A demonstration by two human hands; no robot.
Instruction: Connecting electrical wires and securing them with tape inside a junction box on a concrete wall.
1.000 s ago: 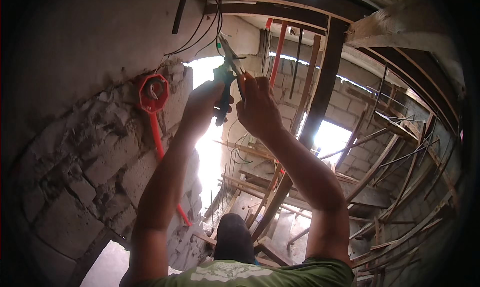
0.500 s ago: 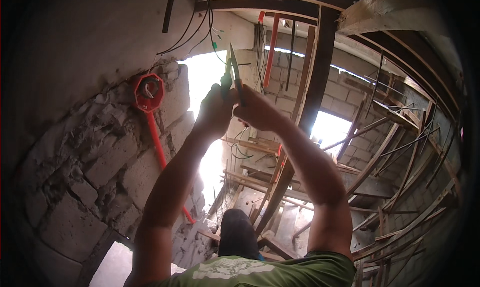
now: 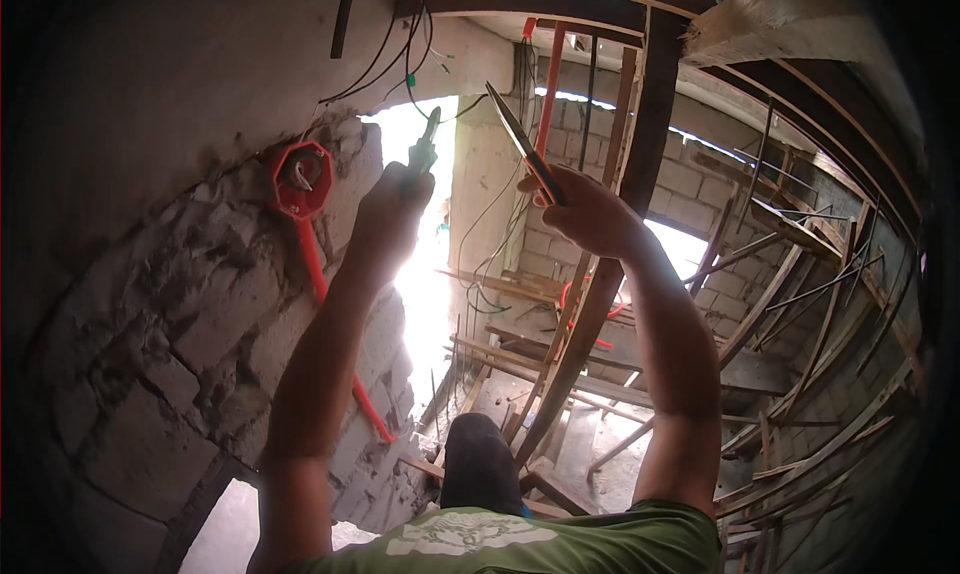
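My left hand (image 3: 390, 209) is raised and closed around what looks like pliers (image 3: 424, 146) with greenish handles, their narrow jaws pointing up. To its right, my right hand (image 3: 590, 209) grips a tool with a long pointed blade (image 3: 510, 119) and a black and orange handle; whether it is a knife or closed scissors I cannot tell. The blade slants up and left. Just above the pliers, several dark wires (image 3: 385, 79) hang from overhead, one with a green piece (image 3: 411, 80) on it. Both tools appear apart from the wires, though overlap near the pliers makes this uncertain.
An orange octagonal junction box (image 3: 302, 179) with an orange conduit (image 3: 312, 259) below it sits in the broken block wall (image 3: 220, 304) at left. A wooden post (image 3: 650, 114) and beams stand close to my right hand. Timber scaffolding (image 3: 800, 344) fills the right side.
My hands have moved apart: the left one with the pliers slightly left and down, the right one with the blade to the right. The blade now tilts further left.
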